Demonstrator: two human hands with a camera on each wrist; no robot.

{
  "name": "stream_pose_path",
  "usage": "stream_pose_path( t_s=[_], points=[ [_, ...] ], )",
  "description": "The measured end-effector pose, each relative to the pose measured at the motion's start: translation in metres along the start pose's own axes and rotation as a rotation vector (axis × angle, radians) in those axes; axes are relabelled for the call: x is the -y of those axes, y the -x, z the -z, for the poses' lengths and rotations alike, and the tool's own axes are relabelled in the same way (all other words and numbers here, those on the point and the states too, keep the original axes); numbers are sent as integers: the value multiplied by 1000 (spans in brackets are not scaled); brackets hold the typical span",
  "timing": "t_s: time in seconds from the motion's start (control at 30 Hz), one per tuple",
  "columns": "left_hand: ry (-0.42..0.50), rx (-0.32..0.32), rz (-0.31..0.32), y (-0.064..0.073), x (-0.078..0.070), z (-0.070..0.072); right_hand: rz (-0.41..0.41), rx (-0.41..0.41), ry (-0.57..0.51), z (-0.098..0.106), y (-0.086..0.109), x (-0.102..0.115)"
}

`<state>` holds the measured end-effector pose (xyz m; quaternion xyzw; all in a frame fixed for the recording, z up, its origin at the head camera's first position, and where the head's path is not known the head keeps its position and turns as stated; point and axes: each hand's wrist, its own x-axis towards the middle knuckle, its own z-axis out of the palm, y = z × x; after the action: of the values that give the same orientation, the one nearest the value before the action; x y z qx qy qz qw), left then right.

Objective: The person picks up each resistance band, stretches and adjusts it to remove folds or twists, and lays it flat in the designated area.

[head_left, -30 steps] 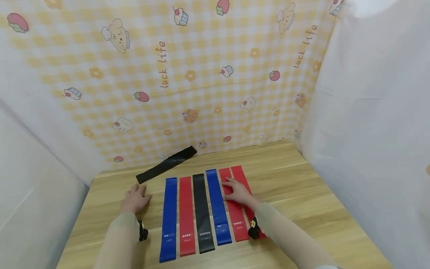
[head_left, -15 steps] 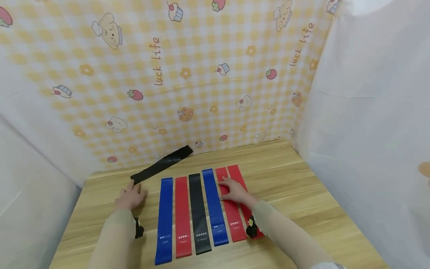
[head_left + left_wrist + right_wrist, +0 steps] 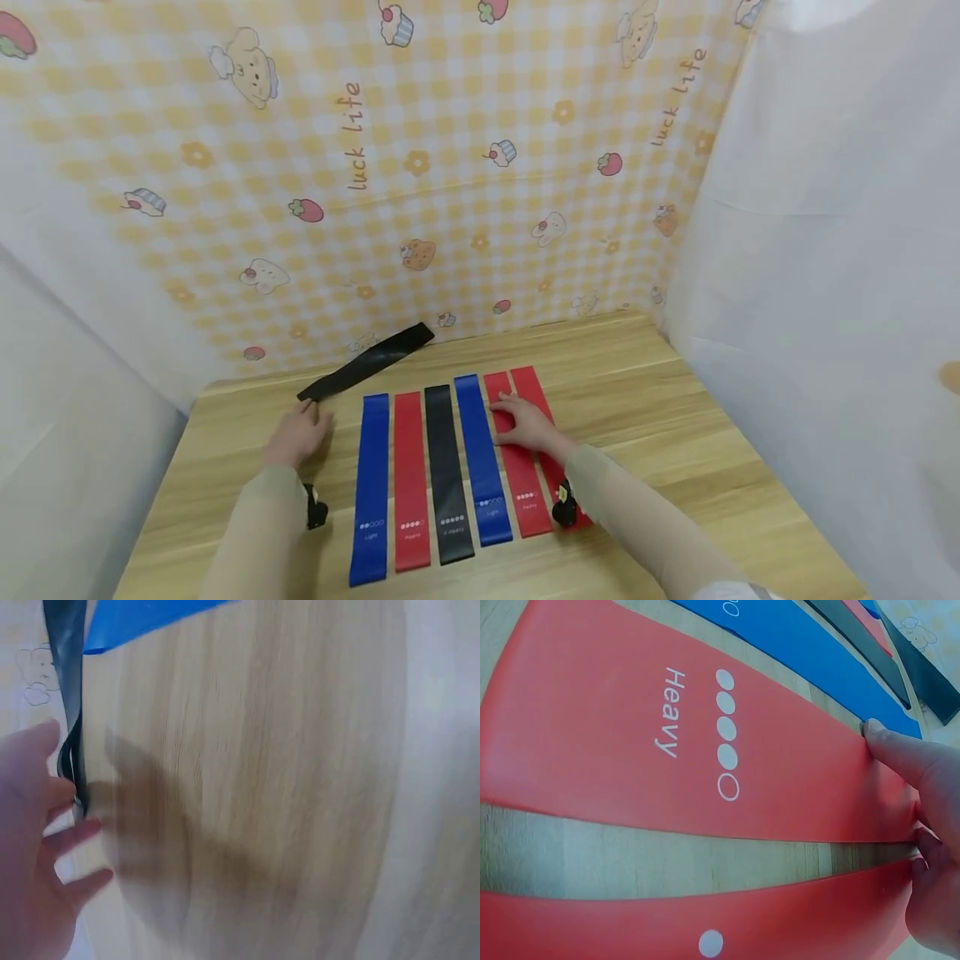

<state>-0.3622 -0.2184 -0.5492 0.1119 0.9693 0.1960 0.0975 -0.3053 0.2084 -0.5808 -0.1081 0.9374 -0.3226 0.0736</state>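
A black resistance band lies slanted along the back of the table. My left hand holds its near-left end with curled fingertips; in the left wrist view the band bends open beside the index finger, while the other fingers spread apart. My right hand rests over a red "Heavy" band. In the right wrist view its thumb touches one edge of that band and its fingers reach the opposite edge, close to another red band.
To the left lie a blue band, a red band, a black band and another blue band, side by side on the wooden table. A checked cloth hangs behind; white cloth closes the sides.
My left hand has moved forward to the black band's left end, and that end now looks bent and slightly raised. The right hand stays in place. The head view has shifted a little.
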Motion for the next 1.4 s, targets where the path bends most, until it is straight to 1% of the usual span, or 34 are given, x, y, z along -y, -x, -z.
stream_pose_path(
  t_s=[0.07, 0.1, 0.13, 0.2, 0.33, 0.4, 0.47, 0.57, 0.63, 0.7, 0.73, 0.8, 0.9, 0.93, 0.97, 1.03, 1.1, 1.2, 1.3, 1.4],
  points=[
    [60, -58, -35, 2, -4, -1, -11, -2, 9, 0, 0, 0],
    [103, -83, -36, 3, -6, -1, -13, -4, 14, 0, 0, 0],
    [152, -106, -33, 5, -9, -1, -19, -4, 15, 1, 0, -1],
    [289, -132, 4, 7, -15, 1, -25, -3, 24, 3, 0, -2],
    [574, -126, 73, 12, -28, 7, -26, -1, 71, 12, -3, -3],
    [678, -123, 88, 14, -35, 11, -22, 3, 91, 18, -8, -1],
    [762, -145, 78, 14, -41, 15, -28, 9, 87, 25, -14, 2],
    [890, -196, 32, 14, -51, 22, -75, 22, 24, 30, -21, 13],
    [955, -213, -9, 14, -58, 26, -100, 32, -56, 30, -26, 23],
    [1009, -216, -36, 14, -65, 30, -97, 44, -153, 27, -29, 35],
    [1024, -213, -46, 15, -68, 32, -95, 60, -222, 25, -30, 42],
    [1054, -204, -68, 16, -75, 36, -89, 100, -395, 21, -34, 57],
    [1114, -205, -104, 20, -86, 41, -97, 180, -693, 16, -39, 82],
    [1141, -210, -126, 21, -89, 42, -104, 206, -791, 14, -41, 91],
    [1165, -212, -149, 22, -93, 43, -106, 228, -878, 13, -44, 99],
    [1210, -214, -199, 24, -99, 43, -91, 270, -1005, 10, -49, 116],
    [1246, -203, -250, 26, -104, 42, -74, 314, -1092, 8, -54, 132],
    [1253, -174, -309, 30, -110, 40, -66, 369, -1185, 7, -61, 151],
    [1236, -143, -357, 35, -115, 39, -106, 410, -1286, 7, -66, 165],
    [1212, -112, -402, 39, -124, 38, -144, 449, -1378, 8, -70, 172]
  ],
)
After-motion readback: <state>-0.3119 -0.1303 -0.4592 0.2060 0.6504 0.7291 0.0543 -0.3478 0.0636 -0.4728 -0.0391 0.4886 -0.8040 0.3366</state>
